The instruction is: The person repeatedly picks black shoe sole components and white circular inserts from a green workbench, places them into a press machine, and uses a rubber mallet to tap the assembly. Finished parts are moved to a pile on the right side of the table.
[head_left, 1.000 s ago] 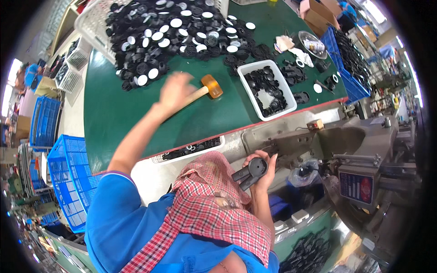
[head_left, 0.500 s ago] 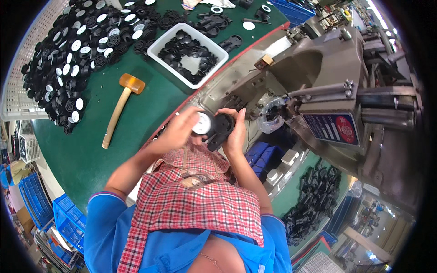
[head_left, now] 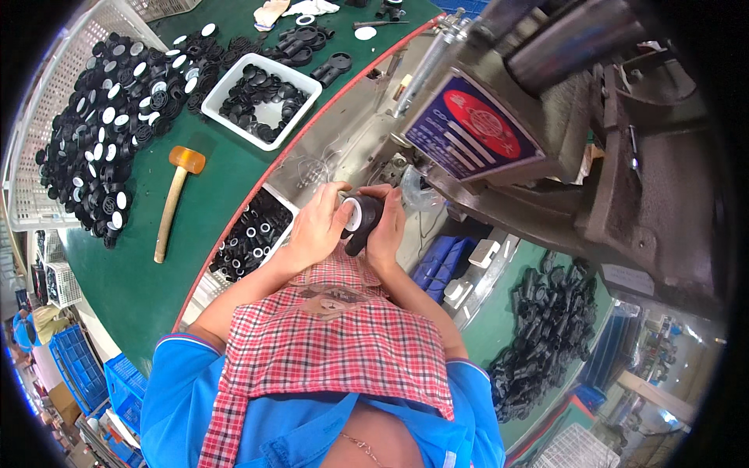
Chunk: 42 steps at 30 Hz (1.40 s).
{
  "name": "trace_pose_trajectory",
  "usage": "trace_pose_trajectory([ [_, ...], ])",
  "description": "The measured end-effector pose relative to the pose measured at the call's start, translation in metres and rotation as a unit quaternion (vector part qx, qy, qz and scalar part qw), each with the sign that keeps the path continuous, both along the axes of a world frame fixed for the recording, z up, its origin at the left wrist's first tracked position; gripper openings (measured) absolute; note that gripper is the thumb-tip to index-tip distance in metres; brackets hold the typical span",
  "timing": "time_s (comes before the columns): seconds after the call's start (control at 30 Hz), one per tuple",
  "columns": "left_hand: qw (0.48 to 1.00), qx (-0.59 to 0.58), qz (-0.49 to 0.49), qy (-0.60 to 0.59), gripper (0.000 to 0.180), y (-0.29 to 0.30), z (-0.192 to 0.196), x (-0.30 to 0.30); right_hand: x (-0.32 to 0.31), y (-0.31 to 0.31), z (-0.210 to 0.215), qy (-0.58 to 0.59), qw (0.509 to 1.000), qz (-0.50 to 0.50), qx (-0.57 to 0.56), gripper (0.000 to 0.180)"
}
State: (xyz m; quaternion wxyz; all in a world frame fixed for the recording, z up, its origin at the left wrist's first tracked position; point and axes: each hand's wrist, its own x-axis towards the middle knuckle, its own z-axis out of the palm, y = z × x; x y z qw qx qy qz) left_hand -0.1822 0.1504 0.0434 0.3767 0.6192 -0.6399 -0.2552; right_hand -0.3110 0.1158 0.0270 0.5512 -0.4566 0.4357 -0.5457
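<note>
In front of my apron both hands hold a black round plastic part (head_left: 371, 217) with a short arm pointing down. My right hand (head_left: 386, 235) cups it from the right, fingers curled round its back. My left hand (head_left: 315, 228) is closed on its left side, where a white-faced black disc (head_left: 354, 213) sits against the housing. The fingers partly cover the disc, so how deep it sits is hidden. A mallet (head_left: 181, 183) with an amber head and wooden handle lies on the green table to the left, apart from both hands.
A white bin (head_left: 216, 92) of small black discs stands on the table (head_left: 133, 292), right of a large heap of white-faced black discs (head_left: 107, 156). Below the red edge sits a box of black parts (head_left: 250, 236). A heavy metal machine (head_left: 577, 187) fills the right; black parts (head_left: 542, 335) lie below it.
The white-faced disc and the housing were side by side and are now together, with my left hand pressed against the housing. The view has shifted, bringing the machine closer and revealing the lower box.
</note>
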Motion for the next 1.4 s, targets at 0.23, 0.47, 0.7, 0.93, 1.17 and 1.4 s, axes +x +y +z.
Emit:
trace_pose_trajectory([
  [0.23,0.967,0.123,0.034,0.221,0.044,-0.023,-0.019,-0.006,-0.029,-0.015,-0.010,0.070,0.994,0.077,0.025,0.033],
  [0.47,0.978,0.073,-0.031,0.192,0.041,-0.080,-0.023,-0.021,-0.053,-0.039,-0.020,0.024,0.997,0.035,0.067,0.031],
  [0.7,0.976,0.183,-0.072,0.093,0.050,-0.111,-0.038,-0.031,-0.065,-0.055,-0.050,-0.053,0.986,-0.016,0.156,0.033],
  [0.93,0.945,0.237,-0.094,0.207,0.045,-0.080,-0.048,-0.012,-0.058,-0.048,-0.052,-0.030,0.987,-0.032,0.155,0.040],
  [1.17,0.992,0.056,-0.098,0.052,0.027,-0.071,-0.053,-0.006,-0.072,-0.049,-0.064,-0.033,0.985,-0.029,0.170,0.044],
  [1.4,0.992,0.066,-0.103,0.026,0.027,-0.070,-0.044,-0.004,-0.101,-0.084,-0.146,0.392,0.912,-0.122,0.005,0.036],
])
